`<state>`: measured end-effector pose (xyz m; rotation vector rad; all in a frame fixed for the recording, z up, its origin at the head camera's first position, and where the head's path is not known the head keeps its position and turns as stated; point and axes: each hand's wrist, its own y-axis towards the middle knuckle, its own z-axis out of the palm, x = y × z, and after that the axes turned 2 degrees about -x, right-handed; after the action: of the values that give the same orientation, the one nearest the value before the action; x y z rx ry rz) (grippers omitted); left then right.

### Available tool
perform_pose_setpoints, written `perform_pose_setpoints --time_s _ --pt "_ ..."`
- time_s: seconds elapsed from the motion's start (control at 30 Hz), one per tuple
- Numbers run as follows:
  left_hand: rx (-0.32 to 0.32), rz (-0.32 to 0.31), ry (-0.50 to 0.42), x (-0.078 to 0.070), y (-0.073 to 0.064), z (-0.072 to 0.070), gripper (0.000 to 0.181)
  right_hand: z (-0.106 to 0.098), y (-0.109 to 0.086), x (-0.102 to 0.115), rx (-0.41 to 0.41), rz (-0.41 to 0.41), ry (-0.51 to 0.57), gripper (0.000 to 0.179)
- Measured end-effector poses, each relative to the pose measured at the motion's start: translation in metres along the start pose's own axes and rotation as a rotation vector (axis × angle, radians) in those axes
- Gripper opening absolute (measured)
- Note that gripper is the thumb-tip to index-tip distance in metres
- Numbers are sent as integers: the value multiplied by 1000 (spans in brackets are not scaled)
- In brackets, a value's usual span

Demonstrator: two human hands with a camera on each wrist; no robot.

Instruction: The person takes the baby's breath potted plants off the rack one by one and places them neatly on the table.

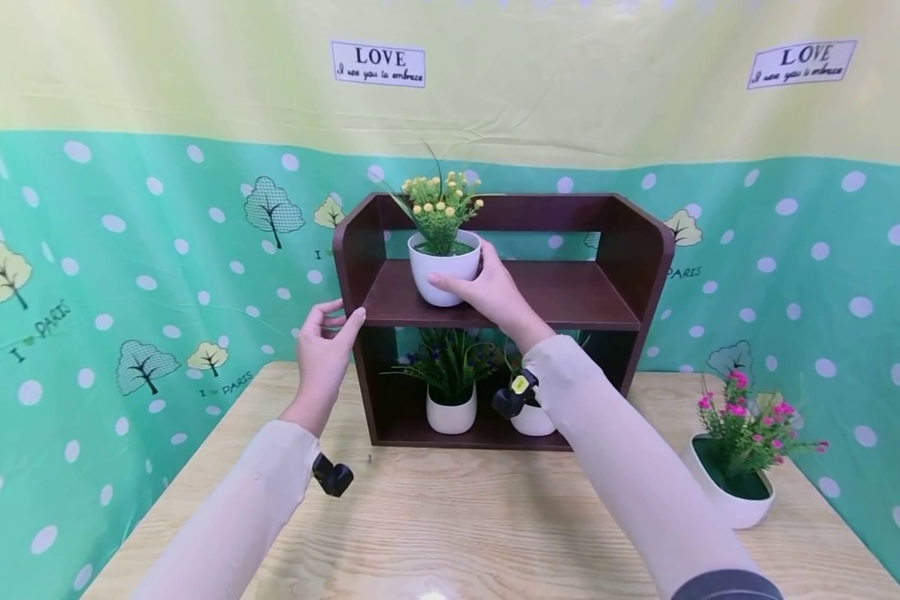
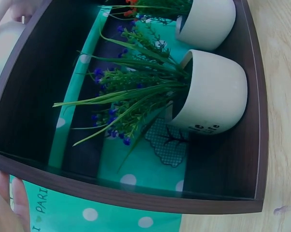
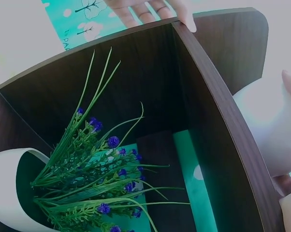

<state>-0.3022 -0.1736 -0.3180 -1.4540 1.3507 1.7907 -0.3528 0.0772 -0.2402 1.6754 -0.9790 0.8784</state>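
My right hand [image 1: 497, 292] grips a white flowerpot [image 1: 444, 271] with yellow flowers, thumb across its front and fingers round its right side. The pot is at the left part of the upper shelf [image 1: 555, 292] of a dark brown rack; whether its base touches the board cannot be told. My left hand [image 1: 326, 346] holds the rack's left side [image 1: 356, 267], with the thumb at the front edge by the upper board. In the right wrist view, the white pot [image 3: 269, 125] shows at the right edge, partly out of frame.
A pot with purple flowers [image 2: 218, 94] and another with red flowers [image 2: 208, 24] stand on the lower shelf. On the table's right side is a white pot with pink flowers [image 1: 735, 504]. A dotted green curtain [image 1: 157, 317] hangs behind and at both sides.
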Motion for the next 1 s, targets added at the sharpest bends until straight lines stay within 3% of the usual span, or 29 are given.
perform_pose_setpoints --time_s 0.5,1.0 --pt "-4 12 -12 0 0 1 51 -12 -19 2 3 7 -45 112" --pt "6 21 -6 0 -1 0 53 -29 -45 5 51 1 31 100"
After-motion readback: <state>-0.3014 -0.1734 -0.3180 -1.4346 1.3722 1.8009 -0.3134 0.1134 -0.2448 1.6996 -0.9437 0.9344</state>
